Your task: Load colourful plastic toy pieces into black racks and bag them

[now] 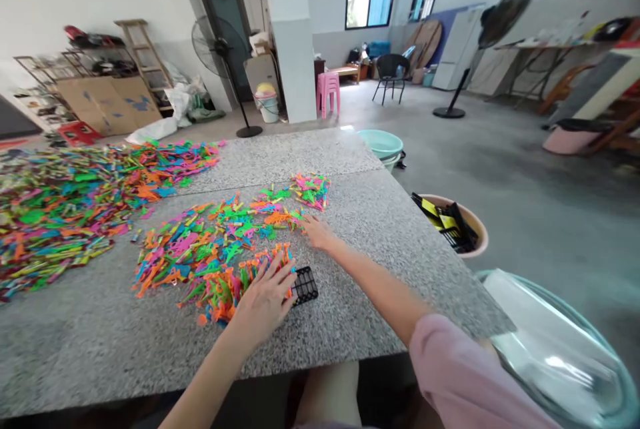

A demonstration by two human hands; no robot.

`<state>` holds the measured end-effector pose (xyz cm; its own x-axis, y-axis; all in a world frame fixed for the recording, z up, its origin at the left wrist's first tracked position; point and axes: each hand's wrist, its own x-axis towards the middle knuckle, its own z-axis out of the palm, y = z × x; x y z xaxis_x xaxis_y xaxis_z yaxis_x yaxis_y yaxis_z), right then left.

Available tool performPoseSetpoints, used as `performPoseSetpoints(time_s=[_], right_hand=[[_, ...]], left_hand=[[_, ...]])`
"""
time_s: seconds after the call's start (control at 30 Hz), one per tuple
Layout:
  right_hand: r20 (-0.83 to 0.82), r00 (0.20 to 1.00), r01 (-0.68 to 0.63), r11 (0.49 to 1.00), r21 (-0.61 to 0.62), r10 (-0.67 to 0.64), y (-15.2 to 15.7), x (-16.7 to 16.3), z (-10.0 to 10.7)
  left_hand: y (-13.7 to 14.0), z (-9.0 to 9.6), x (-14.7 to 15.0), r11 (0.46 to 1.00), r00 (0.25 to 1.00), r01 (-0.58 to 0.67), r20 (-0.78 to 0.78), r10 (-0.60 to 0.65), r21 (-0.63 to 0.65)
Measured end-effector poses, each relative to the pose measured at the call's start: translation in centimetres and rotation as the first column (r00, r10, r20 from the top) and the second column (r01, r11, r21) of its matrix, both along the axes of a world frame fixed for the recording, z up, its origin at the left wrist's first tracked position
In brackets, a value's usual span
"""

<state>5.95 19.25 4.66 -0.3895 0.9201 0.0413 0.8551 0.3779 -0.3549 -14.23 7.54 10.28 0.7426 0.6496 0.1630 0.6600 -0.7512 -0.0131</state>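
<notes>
Our left hand [266, 299] lies palm down with its fingers stretched out and slightly parted, laid across a packed row of coloured plastic pieces [246, 274] rather than curled around any one of them. Just past the fingertips we see the gridded end of a black rack [307, 284] on the table; the rest of it is hidden by the hand and the pieces.

Our right hand [319, 232] reaches forward, fingers extended and a little blurred, its tips at the near right edge of a loose spread of pieces [185, 249] in orange, green, pink, blue and yellow. We cannot tell whether the fingers have hold of one.

Just beyond that hand lies a small heap [313, 190] of similar pieces, and well to the left a much larger pile [65, 209] covers that side of the speckled grey table [380, 269].

Off the table's right side we have a pale green basin [383, 142], a pinkish tub [483, 239] holding black and yellow items [447, 221], and clear plastic [545, 342] nearer us. Farther out stand two fans [216, 49], pink stools [328, 87] and a black chair [393, 67].
</notes>
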Motion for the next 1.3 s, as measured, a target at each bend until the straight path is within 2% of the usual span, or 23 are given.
performPoseSetpoints(time_s=[0.07, 0.13, 0.2, 0.27, 0.37, 0.47, 0.57, 0.63, 0.73, 0.8, 0.9, 0.97, 1.03, 1.17, 1.3], right_hand=[[0.122, 0.992, 0.032, 0.998, 0.047, -0.038, 0.5, 0.5, -0.4], [0.243, 0.970, -0.014, 0.997, 0.075, -0.005, -0.2, 0.3, -1.1], [0.297, 0.954, -0.068, 0.993, 0.095, 0.037, -1.4, -0.3, -1.7], [0.306, 0.951, -0.074, 0.990, 0.117, 0.035, -1.9, -0.5, -1.8], [0.289, 0.957, -0.044, 0.989, 0.142, 0.001, -0.2, -0.4, -1.3], [0.257, 0.964, -0.104, 0.990, 0.098, 0.076, 2.4, 0.1, -0.7], [0.211, 0.970, -0.139, 0.989, 0.060, 0.123, 2.9, 0.8, -0.5], [0.173, 0.982, -0.090, 0.994, 0.053, 0.080, 1.5, 1.5, -0.8], [0.083, 0.995, 0.049, 0.999, 0.004, -0.049, -3.0, 2.1, -1.8], [-0.120, 0.985, 0.107, 0.986, -0.128, -0.123, -6.8, 1.8, -2.5], [-0.409, 0.878, 0.119, 0.940, -0.320, -0.250, -11.4, 0.0, -3.3], [-0.412, 0.861, 0.171, 0.932, -0.318, -0.299, -13.0, -1.4, -3.5], [-0.338, 0.894, 0.215, 0.945, -0.248, -0.292, -13.2, -2.6, -3.5], [-0.176, 0.955, 0.210, 0.963, -0.171, -0.240, -12.3, -3.9, -3.1], [-0.153, 0.967, 0.181, 0.971, -0.157, -0.205, -11.9, -4.2, -3.2]], left_hand=[[0.0, -0.2, -0.1, 1.000, 1.000, -0.007, 0.016, 0.007, 0.012], [0.0, -0.5, -0.3, 1.000, 1.000, -0.011, 0.029, 0.010, 0.023], [0.0, -0.7, -0.5, 1.000, 0.999, -0.013, 0.040, 0.012, 0.022], [0.1, -0.9, -0.6, 1.000, 0.999, -0.012, 0.041, 0.012, 0.006], [0.2, -1.1, -0.7, 1.000, 0.999, -0.014, 0.050, 0.014, 0.000], [0.1, -1.1, -0.7, 1.000, 0.998, -0.014, 0.064, 0.013, 0.019], [0.0, -0.8, -0.6, 1.000, 0.999, -0.010, 0.052, 0.009, 0.021], [-0.1, -0.5, -0.4, 1.000, 0.999, -0.013, 0.032, 0.013, 0.001], [-0.1, -0.2, -0.3, 0.999, 1.000, -0.016, 0.022, 0.017, -0.045], [0.1, -0.2, -0.3, 0.997, 0.999, -0.005, 0.040, 0.008, -0.074], [0.3, -0.4, -0.5, 0.994, 0.998, 0.007, 0.057, 0.000, -0.108], [0.4, -0.5, -0.6, 0.994, 0.999, 0.005, 0.049, 0.001, -0.113], [0.5, -0.5, -0.6, 0.994, 0.999, 0.001, 0.042, 0.004, -0.107], [0.4, -0.3, -0.5, 0.994, 0.999, -0.005, 0.047, 0.010, -0.107], [0.3, 0.0, -0.4, 0.993, 0.999, -0.006, 0.049, 0.011, -0.114]])
